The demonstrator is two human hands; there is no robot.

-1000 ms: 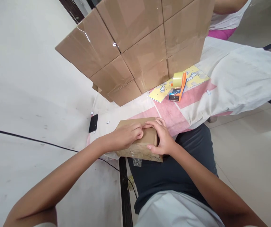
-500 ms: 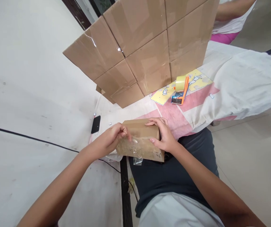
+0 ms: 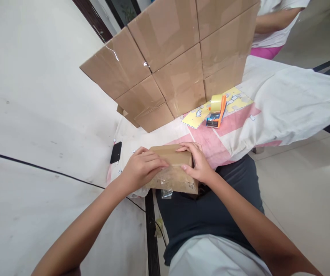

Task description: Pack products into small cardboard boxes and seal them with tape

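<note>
A small brown cardboard box (image 3: 173, 168) rests at the near edge of the cloth-covered table (image 3: 282, 96), against my lap. My left hand (image 3: 142, 168) lies flat over the box's left half, fingers spread across its top. My right hand (image 3: 197, 165) grips the box's right end, thumb on the near face. Clear tape (image 3: 167, 184) runs down the near face, and a loose end hangs below the box.
A stack of sealed cardboard boxes (image 3: 176, 61) stands at the back of the table. An orange tape dispenser (image 3: 217, 109) lies beside it on a yellow printed patch. A black phone (image 3: 116, 152) sits at the table's left edge. Another person (image 3: 277, 23) is behind the stack.
My left hand moved from pinching the tape at the box's left corner to lying flat over the top. The right hand stayed on the right end.
</note>
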